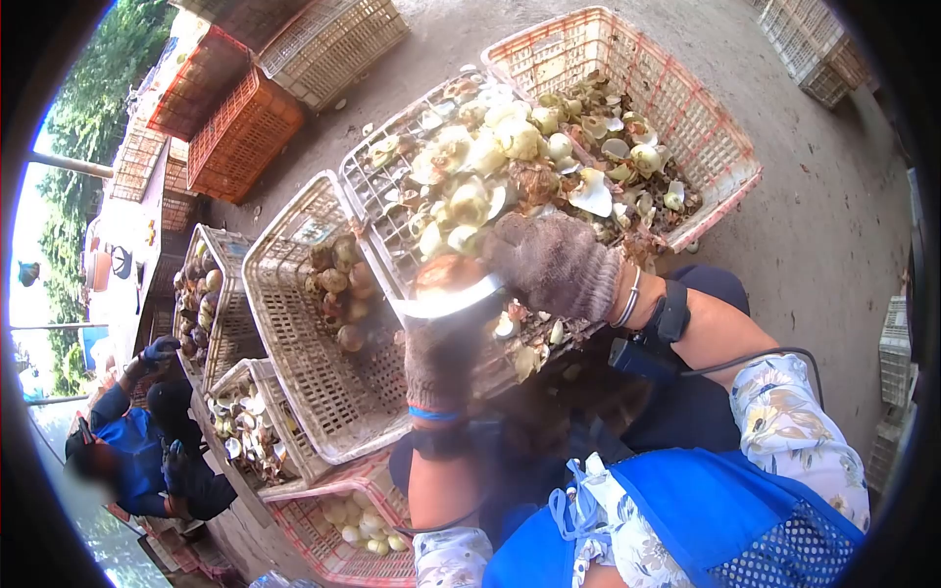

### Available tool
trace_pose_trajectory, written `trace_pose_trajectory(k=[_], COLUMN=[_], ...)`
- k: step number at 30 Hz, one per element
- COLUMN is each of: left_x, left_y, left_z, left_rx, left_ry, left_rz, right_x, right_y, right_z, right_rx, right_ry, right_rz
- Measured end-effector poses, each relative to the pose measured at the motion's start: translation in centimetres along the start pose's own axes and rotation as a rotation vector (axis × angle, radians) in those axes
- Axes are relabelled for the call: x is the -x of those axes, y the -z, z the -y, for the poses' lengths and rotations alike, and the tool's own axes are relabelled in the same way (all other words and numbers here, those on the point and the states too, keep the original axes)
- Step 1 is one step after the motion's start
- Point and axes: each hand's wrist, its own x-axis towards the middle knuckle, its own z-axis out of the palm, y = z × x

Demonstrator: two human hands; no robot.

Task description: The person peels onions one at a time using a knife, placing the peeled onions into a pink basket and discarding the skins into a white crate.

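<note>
My left hand [439,363], in a dirty glove and blurred by motion, is closed around a brown onion [449,272] near the crate's front edge. My right hand [554,265], also gloved, is closed at the end of a bright curved blade [451,300]; its handle is hidden in the glove. The blade lies across the lower side of the onion. Just beyond both hands, pale peeled onions and loose skins [490,147] rest on a wire rack [377,211] and in a red-and-white crate [711,122].
To the left stand a beige crate [284,255] with unpeeled onions, another with peelings [250,426], and a pink crate [314,534] with peeled onions. A person in blue [137,451] sits at the far left. Orange crates [240,137] stand at the upper left.
</note>
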Motion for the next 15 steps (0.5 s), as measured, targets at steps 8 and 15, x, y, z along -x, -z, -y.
trace_pose_trajectory(k=[8, 15], left_x=[0.1, 0.3], left_y=[0.4, -0.8], left_z=[-1.1, -1.8], left_rx=[0.294, -0.307], left_ry=[0.314, 0.039], left_rz=[-0.080, 0.149], right_x=[0.0, 0.2], right_y=[-1.4, -0.9], right_z=[-0.9, -1.0], right_rx=[-0.120, -0.129], right_ry=[0.084, -0.080], right_rz=[-0.215, -0.059])
